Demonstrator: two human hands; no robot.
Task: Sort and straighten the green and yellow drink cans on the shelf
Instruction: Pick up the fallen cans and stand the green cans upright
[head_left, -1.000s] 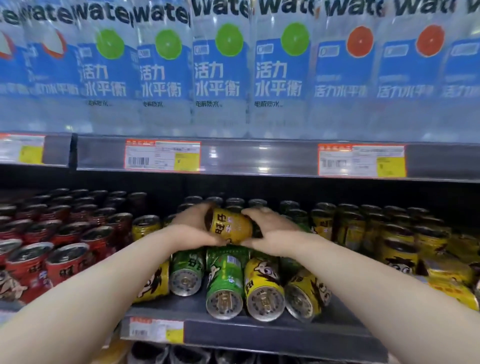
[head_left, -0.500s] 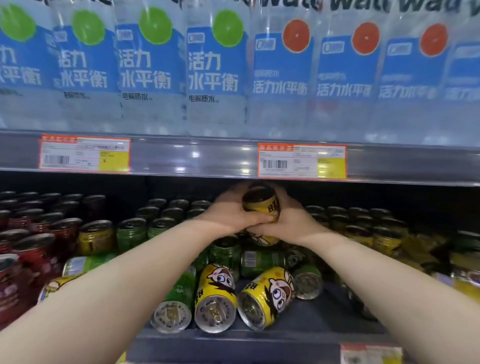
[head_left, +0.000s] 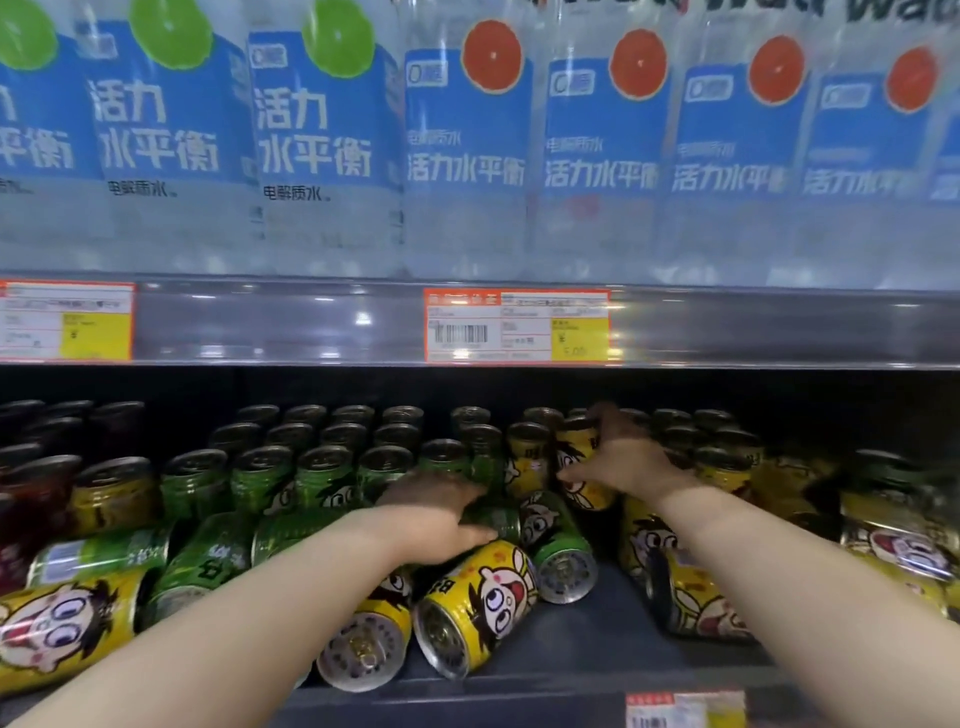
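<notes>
Green and yellow cartoon cans fill the lower shelf (head_left: 597, 654). Green cans (head_left: 327, 467) stand upright in rows at left of centre, yellow ones (head_left: 727, 462) at right. Several lie on their sides at the front, among them a yellow can (head_left: 483, 597) and a green can (head_left: 563, 556). My left hand (head_left: 436, 514) reaches over the toppled cans and curls around a lying green can (head_left: 501, 519). My right hand (head_left: 623, 462) holds an upright yellow can (head_left: 579, 470) from its right side, thumb across its front, beside another upright yellow can (head_left: 527, 460).
Red cans (head_left: 31, 493) stand at far left. More toppled yellow cans (head_left: 701, 608) lie at the right front. The upper shelf edge (head_left: 311, 322) with price tags (head_left: 517, 325) hangs low over the cans; water bottles (head_left: 467, 145) stand above it.
Both hands held one yellow can together in the air. Now that can stands upright in the yellow row under my right hand, and my left hand has dropped onto a lying green can.
</notes>
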